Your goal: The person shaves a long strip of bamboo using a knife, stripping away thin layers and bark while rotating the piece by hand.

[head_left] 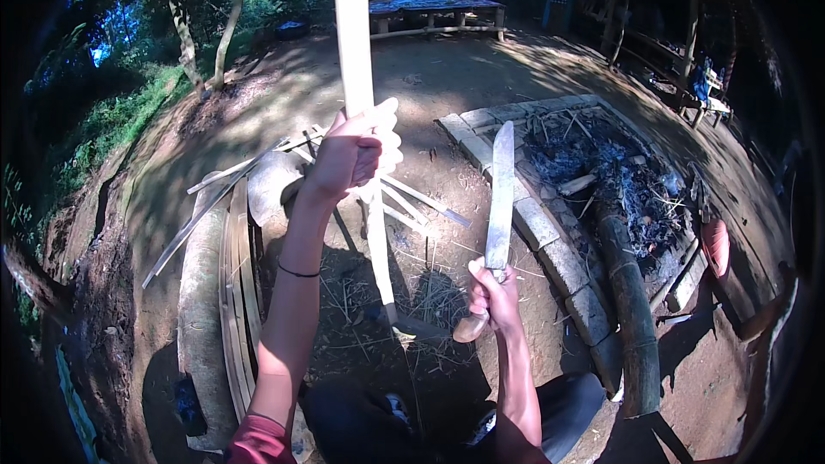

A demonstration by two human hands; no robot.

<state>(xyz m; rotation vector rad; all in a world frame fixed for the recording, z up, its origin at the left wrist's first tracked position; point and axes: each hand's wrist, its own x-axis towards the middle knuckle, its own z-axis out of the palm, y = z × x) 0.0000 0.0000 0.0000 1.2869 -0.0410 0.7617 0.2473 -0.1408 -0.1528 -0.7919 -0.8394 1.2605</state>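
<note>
My left hand is wrapped round a long pale strip of wood or bamboo. The strip stands nearly upright, its top running out of view and its lower end close to the ground between my feet. In my right hand is a machete, gripped by its wooden handle. Its broad blade points up and away from me, to the right of the strip and apart from it. Thin shavings lie scattered on the soil below both hands.
Left of me lies a thick log with long split strips alongside. At right, a stone-edged fire pit holds ash and charred wood; a bamboo pole extends from it towards me. A low bench-like platform stands far back.
</note>
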